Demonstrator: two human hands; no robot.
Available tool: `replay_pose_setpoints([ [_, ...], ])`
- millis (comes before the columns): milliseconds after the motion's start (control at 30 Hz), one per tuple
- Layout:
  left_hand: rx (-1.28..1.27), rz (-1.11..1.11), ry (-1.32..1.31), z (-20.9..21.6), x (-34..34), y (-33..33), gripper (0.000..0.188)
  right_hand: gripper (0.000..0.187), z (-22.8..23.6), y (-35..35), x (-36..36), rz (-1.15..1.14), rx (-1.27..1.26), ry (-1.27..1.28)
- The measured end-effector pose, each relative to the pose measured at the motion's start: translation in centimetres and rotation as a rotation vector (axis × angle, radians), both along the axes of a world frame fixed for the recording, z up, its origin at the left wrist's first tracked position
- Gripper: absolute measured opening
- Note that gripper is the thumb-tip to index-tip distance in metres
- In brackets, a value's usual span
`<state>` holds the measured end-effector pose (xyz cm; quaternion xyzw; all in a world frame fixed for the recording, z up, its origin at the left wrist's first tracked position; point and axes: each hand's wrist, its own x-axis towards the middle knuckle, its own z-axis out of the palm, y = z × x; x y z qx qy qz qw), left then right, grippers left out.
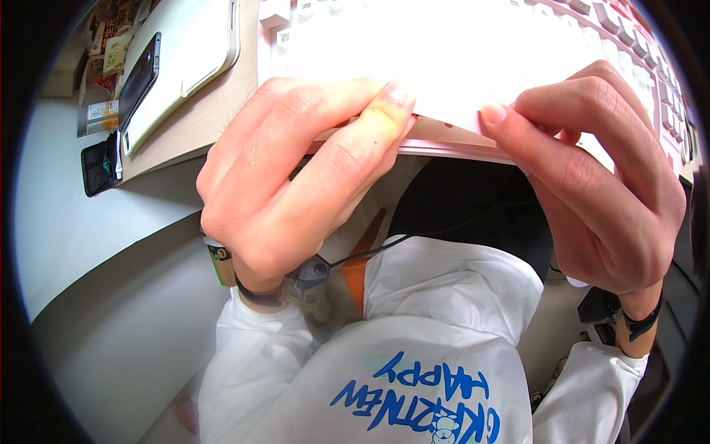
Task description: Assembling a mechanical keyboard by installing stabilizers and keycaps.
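A sheet of white paper, washed out by glare, is spread above a pink and white keyboard. My left hand pinches the near edge of the sheet between thumb and fingers. Close by on the right, my right hand grips the same edge between thumb and forefinger, its other fingers curled. Between the two pinches runs a short slanting stretch of the paper's edge. Much of the keyboard lies hidden under the sheet; white keys show at its left and right.
Left of the keyboard, a flat white case lies on the wooden desktop with a dark phone on it. Several small packages and a black pouch sit at the far left. A black cable hangs below the desk's edge.
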<state>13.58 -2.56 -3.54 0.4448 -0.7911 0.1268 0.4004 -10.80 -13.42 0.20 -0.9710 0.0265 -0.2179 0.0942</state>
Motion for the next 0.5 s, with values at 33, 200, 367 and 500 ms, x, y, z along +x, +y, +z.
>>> replay_pose_setpoints([
  [33,-0.003,-0.002,-0.002,-0.01,0.02,-0.01,0.031,0.040,-0.02,0.01,0.01,-0.003,0.008,-0.002],
  [200,-0.003,0.000,0.019,-0.07,-0.06,0.03,0.032,0.040,-0.05,0.05,0.15,0.003,0.010,-0.007],
  [367,-0.005,-0.001,0.024,-0.11,-0.08,-0.03,0.032,0.040,0.01,0.07,0.29,-0.001,0.025,-0.009],
  [500,-0.007,0.001,0.034,-0.14,-0.08,-0.05,0.033,0.040,0.08,0.01,0.29,0.002,0.027,-0.004],
])
